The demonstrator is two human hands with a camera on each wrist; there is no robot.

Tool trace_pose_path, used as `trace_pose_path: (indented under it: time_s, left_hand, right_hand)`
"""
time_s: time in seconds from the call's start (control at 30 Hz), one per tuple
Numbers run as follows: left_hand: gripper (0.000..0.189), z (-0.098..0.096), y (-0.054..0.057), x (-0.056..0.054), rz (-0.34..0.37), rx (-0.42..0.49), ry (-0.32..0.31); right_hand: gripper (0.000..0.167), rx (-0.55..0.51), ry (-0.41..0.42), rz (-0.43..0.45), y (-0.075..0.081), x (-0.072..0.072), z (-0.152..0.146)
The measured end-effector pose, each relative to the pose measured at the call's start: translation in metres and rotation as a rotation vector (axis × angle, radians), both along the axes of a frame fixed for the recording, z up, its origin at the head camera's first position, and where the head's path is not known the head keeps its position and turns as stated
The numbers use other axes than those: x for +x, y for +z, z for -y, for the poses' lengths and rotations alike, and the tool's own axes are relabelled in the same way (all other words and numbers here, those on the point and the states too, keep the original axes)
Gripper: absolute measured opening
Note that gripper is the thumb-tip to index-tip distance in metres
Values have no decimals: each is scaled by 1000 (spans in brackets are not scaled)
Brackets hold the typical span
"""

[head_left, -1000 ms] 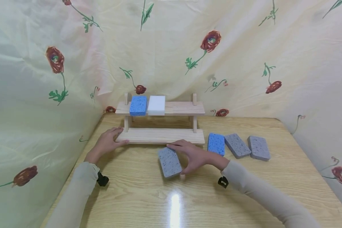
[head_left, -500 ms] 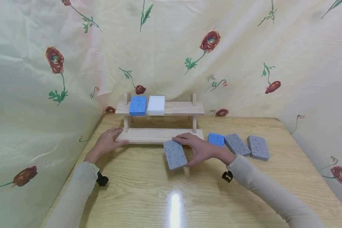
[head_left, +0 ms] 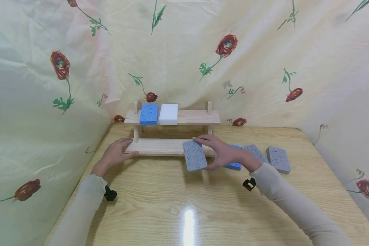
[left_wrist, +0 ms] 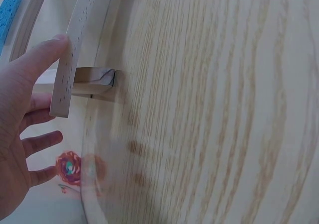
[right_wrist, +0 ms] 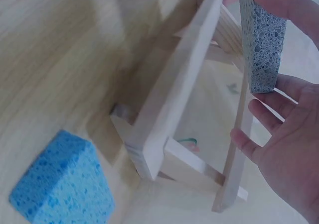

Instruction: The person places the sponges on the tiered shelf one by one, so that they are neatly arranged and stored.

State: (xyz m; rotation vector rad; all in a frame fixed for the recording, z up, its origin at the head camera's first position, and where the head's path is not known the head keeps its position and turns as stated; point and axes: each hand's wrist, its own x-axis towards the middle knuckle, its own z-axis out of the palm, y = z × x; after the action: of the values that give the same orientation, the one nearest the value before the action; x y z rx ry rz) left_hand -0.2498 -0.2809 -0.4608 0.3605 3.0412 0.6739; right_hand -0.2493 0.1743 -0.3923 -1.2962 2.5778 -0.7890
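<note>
My right hand (head_left: 219, 150) grips a grey sponge (head_left: 195, 155) by its edges, thumb on one side and fingers on the other. The sponge is raised off the table and overlaps the front of the lower board in the head view. In the right wrist view, the pitted side of this grey sponge (right_wrist: 266, 47) shows. My left hand (head_left: 117, 152) holds the left end of the two-tier wooden shelf (head_left: 160, 145). Its thumb lies on the front edge of the lower board, with fingers behind. On the upper board stand a blue sponge (head_left: 149, 114) and a white sponge (head_left: 168, 114).
Right of the shelf, another blue sponge (head_left: 233, 166) lies on the table (head_left: 160, 212), partly hidden by my right hand. Beside it lie two more grey sponges (head_left: 279, 159). A flowered cloth (head_left: 178, 61) hangs behind and along both sides.
My right hand has lifted the grey sponge and carried it up and to the right, from in front of the shelf to over the lower board's front edge. The left hand stays put.
</note>
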Motion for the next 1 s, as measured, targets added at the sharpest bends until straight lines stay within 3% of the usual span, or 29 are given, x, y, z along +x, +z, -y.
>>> trace_pose_path:
  time_s: [0.43, 0.7, 1.0]
  left_hand:
    - [90, 1, -1, -1, -2, -8, -7]
    - [88, 2, -2, -1, -15, -14, -17]
    - [89, 1, -2, 0, -9, -6, -13]
  right_hand:
    - [116, -46, -43, -37, 19, -15, -9]
    - [115, -46, -83, -3, 33, -22, -9]
    - [113, -56, -105, -45, 40, -39, -8]
